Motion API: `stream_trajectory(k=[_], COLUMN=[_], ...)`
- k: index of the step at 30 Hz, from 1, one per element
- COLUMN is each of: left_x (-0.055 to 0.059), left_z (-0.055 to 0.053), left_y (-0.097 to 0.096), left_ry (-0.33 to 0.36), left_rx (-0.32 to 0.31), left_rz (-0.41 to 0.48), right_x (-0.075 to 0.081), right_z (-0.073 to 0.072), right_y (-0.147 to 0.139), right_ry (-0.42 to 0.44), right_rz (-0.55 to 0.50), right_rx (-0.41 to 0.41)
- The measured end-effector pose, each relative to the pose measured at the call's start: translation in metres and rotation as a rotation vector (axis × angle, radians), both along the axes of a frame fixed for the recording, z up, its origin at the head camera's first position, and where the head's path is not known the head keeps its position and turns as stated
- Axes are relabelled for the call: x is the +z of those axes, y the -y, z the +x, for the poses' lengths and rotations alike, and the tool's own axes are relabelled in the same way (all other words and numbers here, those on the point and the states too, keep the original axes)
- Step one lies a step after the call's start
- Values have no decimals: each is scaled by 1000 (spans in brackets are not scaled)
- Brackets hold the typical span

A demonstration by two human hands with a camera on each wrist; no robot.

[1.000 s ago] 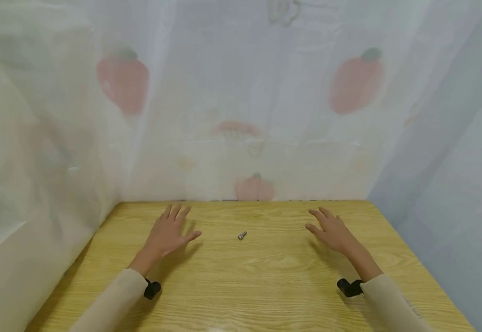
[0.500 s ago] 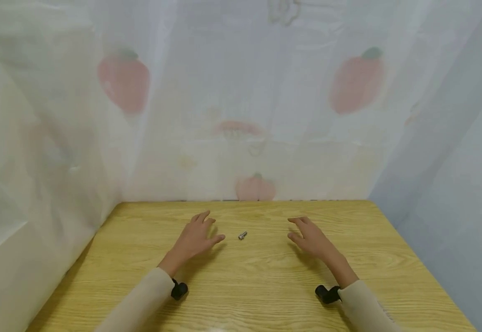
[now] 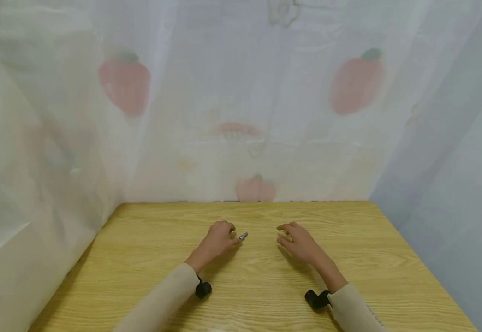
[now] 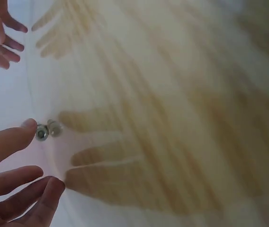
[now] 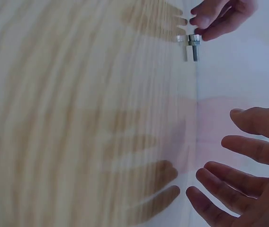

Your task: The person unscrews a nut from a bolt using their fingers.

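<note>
A small silver bolt [image 3: 244,236] with a round head lies on the wooden table, and a nut-like ring shows below its head [image 5: 194,42] in the right wrist view. My left hand [image 3: 217,240] is just left of it, fingers bent loosely. In the left wrist view the thumb tip overlaps the edge of the bolt head [image 4: 41,133]; whether they touch I cannot tell. The other fingers stay apart from the bolt. My right hand [image 3: 300,244] hovers to the right of the bolt, fingers spread and slightly bent, holding nothing.
The table [image 3: 249,295] has a glossy wood-grain top that mirrors hands and bolt. A pale curtain with strawberry prints [image 3: 124,83] hangs behind its far edge and along the left side. A plain pale sheet [image 3: 452,184] stands on the right.
Both hands have moved inward, the left one rightward up to the bolt, the right one leftward by less. The left fingers have bent more. The bolt has stayed in place.
</note>
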State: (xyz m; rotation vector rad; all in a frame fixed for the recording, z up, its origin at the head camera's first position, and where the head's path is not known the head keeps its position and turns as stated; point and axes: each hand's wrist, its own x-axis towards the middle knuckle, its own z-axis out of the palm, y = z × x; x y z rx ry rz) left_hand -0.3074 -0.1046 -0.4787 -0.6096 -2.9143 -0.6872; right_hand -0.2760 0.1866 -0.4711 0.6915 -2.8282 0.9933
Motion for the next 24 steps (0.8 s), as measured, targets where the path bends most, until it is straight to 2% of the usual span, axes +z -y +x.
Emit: stream_trajectory(k=[5, 15, 18, 24], left_x=[0, -2, -2, -1], left_z=[-1, -4, -4, -3], left_y=[-9, -22, -24, -22], left_ry=[26, -9, -17, 28], left_rx=[-21, -70, -68, -38], left_rz=[16, 19, 13, 81], right_x=[-3, -4, -5, -5], right_z=[2, 2, 1, 0], right_y=[4, 9, 10, 12], right_ry=[-1, 29, 31, 30], right_rz=[-65, -190, -202, -204], right_rx=[20, -3, -4, -4])
